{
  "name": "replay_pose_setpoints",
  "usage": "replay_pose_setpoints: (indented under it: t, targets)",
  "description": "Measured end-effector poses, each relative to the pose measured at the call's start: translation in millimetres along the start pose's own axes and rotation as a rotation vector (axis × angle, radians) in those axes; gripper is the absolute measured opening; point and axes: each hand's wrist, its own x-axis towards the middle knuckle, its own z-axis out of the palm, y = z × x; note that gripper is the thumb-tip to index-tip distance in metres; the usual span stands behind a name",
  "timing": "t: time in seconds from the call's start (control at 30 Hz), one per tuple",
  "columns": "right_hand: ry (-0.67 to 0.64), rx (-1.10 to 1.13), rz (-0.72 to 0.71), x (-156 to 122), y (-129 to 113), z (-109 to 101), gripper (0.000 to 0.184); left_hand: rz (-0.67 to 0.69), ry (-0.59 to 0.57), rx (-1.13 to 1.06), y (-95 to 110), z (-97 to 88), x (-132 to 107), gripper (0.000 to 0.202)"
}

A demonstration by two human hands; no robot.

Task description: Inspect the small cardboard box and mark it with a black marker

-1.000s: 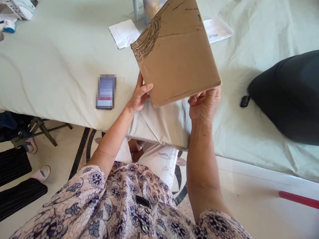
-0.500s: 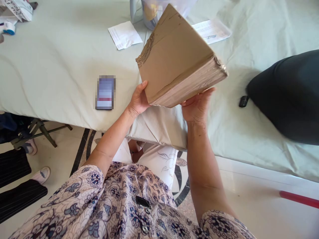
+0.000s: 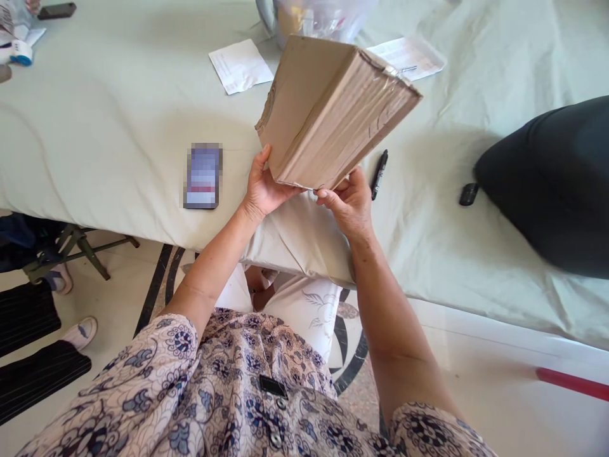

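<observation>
- Both hands grip one cardboard box [image 3: 328, 108] at its near lower corner, above the table's front edge.
- Left hand [image 3: 261, 187]: palm under the box's left side, thumb up against its broad face, fingers closed on it.
- Right hand [image 3: 347, 203]: fingers curled onto the underside, just beside the left hand.
- Box state: closed, tilted with its narrow side toward the person. Clear tape runs along the far upper edge. Contents cannot be seen.
- Black marker [image 3: 379, 172]: lying on the cloth-covered table [image 3: 95, 127], just right of the right hand.
- Phone [image 3: 203, 176]: flat on the cloth, left of the left hand.
- Paper slip [image 3: 240, 63]: beyond the box's left side.
- Clear plastic container [image 3: 318, 16]: behind the box, with something yellowish inside that cannot be identified.
- Black bag [image 3: 556, 184]: far right, well apart.
</observation>
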Motion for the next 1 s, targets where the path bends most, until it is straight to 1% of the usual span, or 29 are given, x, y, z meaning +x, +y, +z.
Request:
replay_pose_setpoints:
  t: [0.1, 0.17, 0.23, 0.33, 0.4, 0.47, 0.53, 0.6, 0.67, 0.73, 0.77, 0.9, 1.0]
  targets:
    - [-0.004, -0.028, -0.020, 1, 3, -5, 0.069, 0.024, -0.022, 0.018, -1, -0.8, 0, 0.081]
    - [0.028, -0.039, -0.033, 2, 4, -7, 0.068, 0.055, -0.007, 0.044, -3, -2.6, 2, 0.077]
    - [0.080, -0.053, -0.065, 1, 4, -8, 0.066, 0.113, 0.059, 0.085, -6, -5.8, 5, 0.075]
    - [0.153, -0.085, -0.143, 0, 3, -8, 0.062, 0.233, 0.178, 0.169, -12, -11.2, 12, 0.078]
    - [0.193, -0.106, -0.193, -1, 3, -6, 0.059, 0.283, 0.208, 0.214, -15, -13.1, 14, 0.073]
    - [0.227, -0.132, -0.237, -2, 6, -4, 0.056, 0.286, 0.181, 0.223, -17, -12.2, 14, 0.066]
    - [0.253, -0.159, -0.264, -3, 9, -4, 0.055, 0.265, 0.107, 0.219, -17, -9.2, 11, 0.068]
    - [0.271, -0.177, -0.276, -4, 13, -4, 0.055, 0.269, 0.025, 0.269, -17, -5.9, 8, 0.079]
    - [0.286, -0.186, -0.280, -4, 16, -4, 0.056, 0.315, -0.009, 0.365, -18, -4.1, 6, 0.096]
    - [0.295, -0.189, -0.285, -4, 18, -4, 0.056, 0.360, 0.003, 0.448, -20, -4.1, 6, 0.109]
    - [0.294, -0.190, -0.285, -4, 19, -4, 0.056, 0.368, 0.015, 0.467, -21, -4.6, 6, 0.111]
    - [0.268, -0.183, -0.264, -5, 16, -3, 0.061, 0.339, 0.048, 0.456, -22, -6.3, 7, 0.108]
    - [0.261, -0.184, -0.266, -6, 12, -3, 0.061, 0.308, 0.041, 0.439, -21, -5.7, 7, 0.100]
